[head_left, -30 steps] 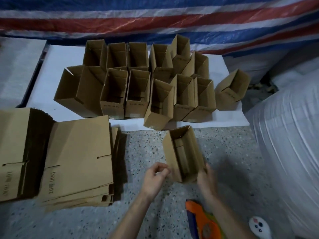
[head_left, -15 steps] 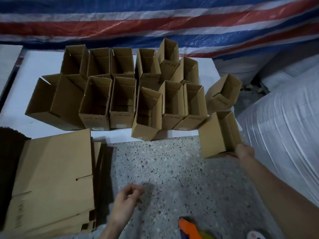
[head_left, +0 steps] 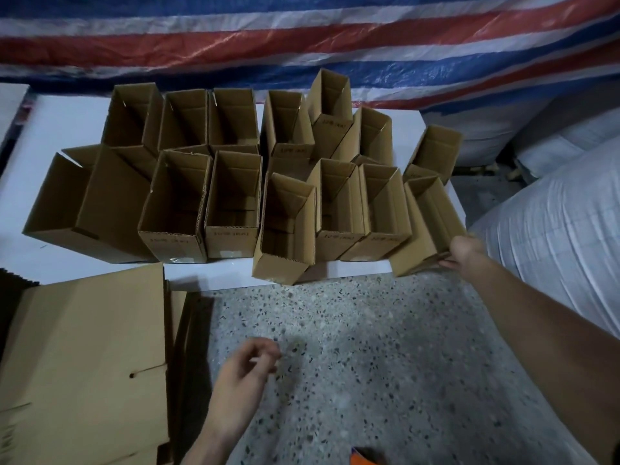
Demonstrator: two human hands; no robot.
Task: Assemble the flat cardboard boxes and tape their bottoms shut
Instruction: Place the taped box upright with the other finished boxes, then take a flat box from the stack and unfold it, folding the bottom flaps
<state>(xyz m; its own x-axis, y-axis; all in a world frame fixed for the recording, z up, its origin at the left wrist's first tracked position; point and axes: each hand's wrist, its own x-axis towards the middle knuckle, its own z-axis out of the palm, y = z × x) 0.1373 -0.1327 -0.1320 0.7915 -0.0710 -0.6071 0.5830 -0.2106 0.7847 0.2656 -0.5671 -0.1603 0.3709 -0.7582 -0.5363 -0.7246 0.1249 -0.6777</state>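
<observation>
The box my right hand grips is plain brown card, the same as the other boxes, some with faint dark print on a short side. The flats look a paler tan. The board under the boxes is white. The floor is grey, speckled with dark and pale chips. The tarp runs in blue, white and red stripes. The sacks are white, finely ribbed. At the bottom edge shows an orange scrap.

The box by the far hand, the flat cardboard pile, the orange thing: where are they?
box (head_left: 419, 243), head view, near side wall.
flat cardboard pile (head_left: 84, 347), head view, top sheet.
orange thing (head_left: 362, 459), head view, its top edge.
</observation>
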